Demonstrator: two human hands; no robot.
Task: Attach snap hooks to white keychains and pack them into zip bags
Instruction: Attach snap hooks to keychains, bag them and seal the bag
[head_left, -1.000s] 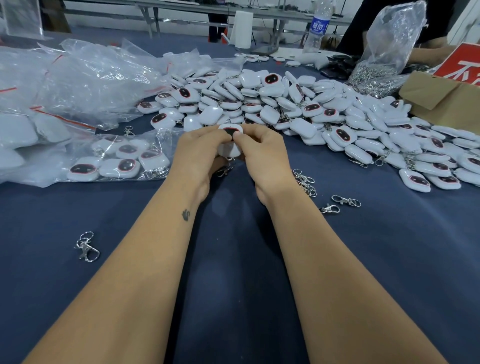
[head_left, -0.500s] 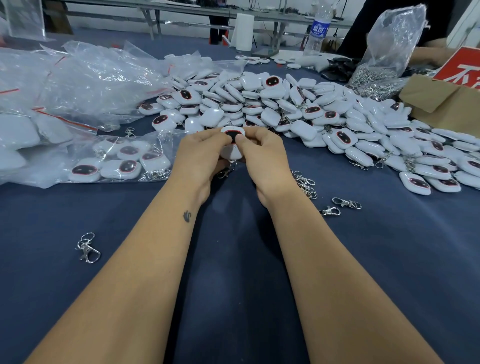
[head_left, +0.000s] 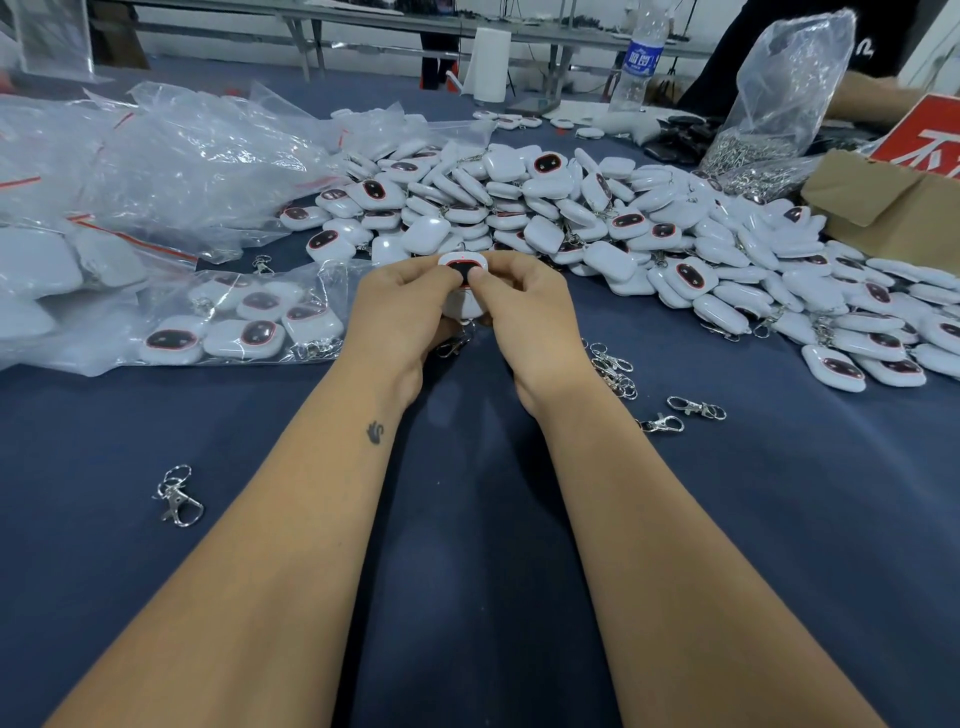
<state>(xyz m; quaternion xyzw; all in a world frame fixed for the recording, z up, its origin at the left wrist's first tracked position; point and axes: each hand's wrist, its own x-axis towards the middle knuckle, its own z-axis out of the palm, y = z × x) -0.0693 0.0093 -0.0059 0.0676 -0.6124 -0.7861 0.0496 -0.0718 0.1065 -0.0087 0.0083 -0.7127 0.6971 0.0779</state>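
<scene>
Both hands meet at the table's middle around one white keychain with a dark oval face ringed in red. My left hand grips its left side and my right hand pinches its right side, thumb on the face. A metal snap hook hangs below the keychain between my palms. A big heap of white keychains lies just beyond. A zip bag holding several keychains lies to the left. Loose snap hooks are scattered at my right wrist.
Empty and filled clear bags pile up at the far left. One snap hook lies alone on the blue cloth near my left forearm. A cardboard box, a bag of metal hooks and a water bottle stand at the back right, by another person's arm.
Both hands stay together on the same keychain. My right thumb has shifted onto its dark face; the keychain sits slightly more upright between my fingers.
</scene>
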